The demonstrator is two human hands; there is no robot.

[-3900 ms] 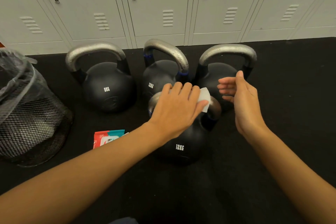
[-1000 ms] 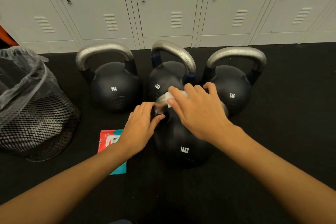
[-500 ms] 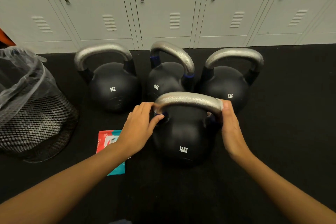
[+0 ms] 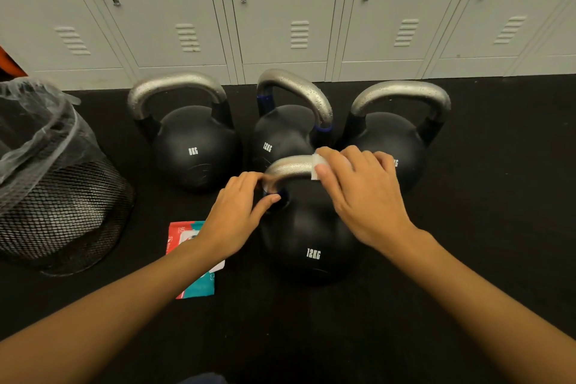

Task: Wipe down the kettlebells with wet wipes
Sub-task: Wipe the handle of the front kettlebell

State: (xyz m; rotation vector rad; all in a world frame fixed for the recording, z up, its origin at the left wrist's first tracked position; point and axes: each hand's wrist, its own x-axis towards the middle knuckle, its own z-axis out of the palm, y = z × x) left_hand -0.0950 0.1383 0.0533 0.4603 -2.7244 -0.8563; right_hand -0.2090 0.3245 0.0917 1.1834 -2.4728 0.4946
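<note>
- We see four black kettlebells on a black floor, three in a back row before grey lockers and one in front.
- The front bell reads "12KG" in white; its steel handle runs across the top.
- Our right hand curls over the handle's right part, pressing a white wipe round it, thumb on the near side.
- Our left hand grips the handle's left end, fingers behind, thumb in front.
- The back-left bell reads "8KG"; the middle bell reads "12KG" and has blue bands on its handle; the right bell shows only "KG" past our fingers.
- Water drops sit on the back handles.
- A red and teal wipe pack lies under our left wrist; its print is too small to read.
- A mesh bin with a clear liner stands at the left.
</note>
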